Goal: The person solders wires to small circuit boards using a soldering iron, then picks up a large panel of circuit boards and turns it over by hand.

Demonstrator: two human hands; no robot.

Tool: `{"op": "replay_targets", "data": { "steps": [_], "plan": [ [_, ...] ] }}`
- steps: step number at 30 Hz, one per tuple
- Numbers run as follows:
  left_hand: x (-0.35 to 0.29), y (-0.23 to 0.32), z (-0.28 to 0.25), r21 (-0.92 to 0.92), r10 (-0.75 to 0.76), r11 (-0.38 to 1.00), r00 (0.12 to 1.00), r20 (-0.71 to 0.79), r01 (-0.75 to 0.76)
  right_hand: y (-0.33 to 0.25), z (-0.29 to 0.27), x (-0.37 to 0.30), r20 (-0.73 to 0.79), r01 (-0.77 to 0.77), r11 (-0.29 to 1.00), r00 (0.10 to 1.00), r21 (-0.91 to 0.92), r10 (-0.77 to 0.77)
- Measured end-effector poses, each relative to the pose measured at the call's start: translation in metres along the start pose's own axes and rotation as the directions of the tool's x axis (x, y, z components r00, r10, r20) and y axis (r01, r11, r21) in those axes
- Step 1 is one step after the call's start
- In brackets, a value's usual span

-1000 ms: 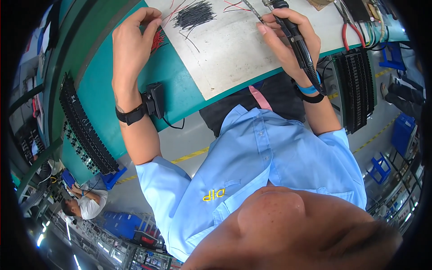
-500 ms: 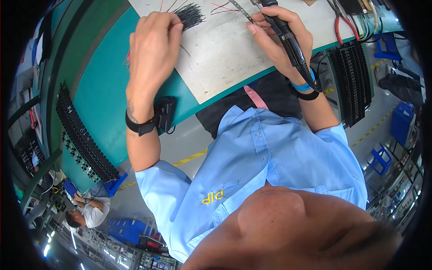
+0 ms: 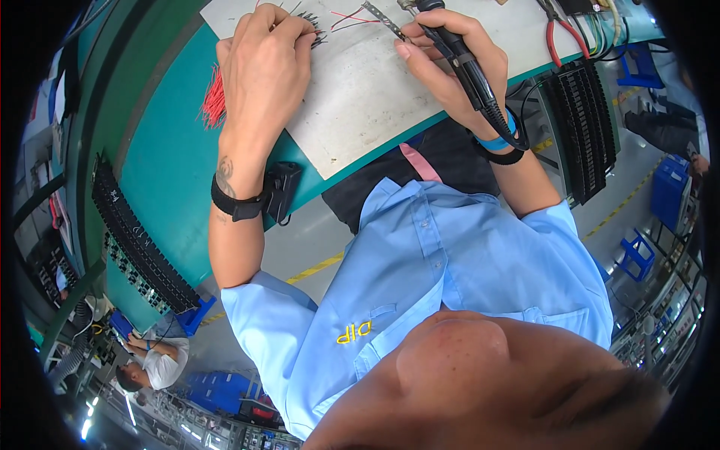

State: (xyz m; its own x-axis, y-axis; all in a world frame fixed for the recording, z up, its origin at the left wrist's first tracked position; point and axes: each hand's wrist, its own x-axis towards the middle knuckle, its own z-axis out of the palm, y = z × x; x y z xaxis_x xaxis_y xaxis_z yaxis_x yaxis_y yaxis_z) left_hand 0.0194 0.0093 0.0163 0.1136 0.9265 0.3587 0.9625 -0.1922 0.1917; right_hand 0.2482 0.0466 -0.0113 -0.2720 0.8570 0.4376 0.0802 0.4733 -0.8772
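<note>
My left hand (image 3: 268,71) is at the far left of the white work surface, its thumb and fingers pinched together over a bundle of wires. Black wire ends (image 3: 321,35) show beyond the fingertips; red wire ends (image 3: 214,101) fan out left of the hand. What the pinch holds is hidden. My right hand (image 3: 480,64) is wrapped round a black-handled soldering iron (image 3: 466,71), whose cord runs back over the wrist. Between that hand's thumb and fingers is also a narrow strip with dots, perhaps a circuit board (image 3: 384,20). Thin red and black wires (image 3: 352,19) lie near the strip's far end.
The white sheet (image 3: 337,127) covers part of a green bench (image 3: 165,165). Red-handled pliers (image 3: 553,45) lie at the far right beside several cables. Black slotted racks (image 3: 581,127) stand right and left. A co-worker (image 3: 161,364) sits at the lower left.
My left hand has shifted right over the bundle, covering most of the black ends and uncovering the red ones. My right hand keeps its grip; the view has shifted slightly.
</note>
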Motion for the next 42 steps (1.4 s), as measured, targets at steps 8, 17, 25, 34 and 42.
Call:
{"op": "replay_targets", "data": {
  "steps": [8, 17, 25, 34, 42],
  "plan": [
    [-0.001, 0.0, 0.004, 0.01, -0.024, 1.0, 1.0, 0.008, 0.024, 0.003, 0.001, 0.0, -0.015, 0.014, 1.0, 1.0, 0.014, -0.014],
    [-0.008, 0.031, 0.004, -0.297, 0.031, 0.951, 0.98, -0.195, -0.089, 0.052, 0.017, 0.01, -0.015, 0.193, 0.766, 0.972, 0.614, -0.233],
    [-0.02, 0.04, 0.018, -0.435, -0.038, 0.9, 0.991, -0.128, -0.022, 0.006, 0.01, -0.008, 0.082, -0.258, 0.831, 0.964, 0.492, 0.251],
    [-0.02, 0.04, 0.022, -0.489, -0.014, 0.87, 0.989, -0.147, -0.061, 0.006, 0.011, -0.009, 0.091, -0.268, 0.808, 0.961, 0.525, 0.26],
    [-0.021, 0.045, 0.021, -0.535, -0.015, 0.844, 0.994, -0.112, -0.047, 0.064, 0.021, 0.004, -0.005, 0.328, 0.705, 0.908, 0.629, -0.419]
  ]
}}
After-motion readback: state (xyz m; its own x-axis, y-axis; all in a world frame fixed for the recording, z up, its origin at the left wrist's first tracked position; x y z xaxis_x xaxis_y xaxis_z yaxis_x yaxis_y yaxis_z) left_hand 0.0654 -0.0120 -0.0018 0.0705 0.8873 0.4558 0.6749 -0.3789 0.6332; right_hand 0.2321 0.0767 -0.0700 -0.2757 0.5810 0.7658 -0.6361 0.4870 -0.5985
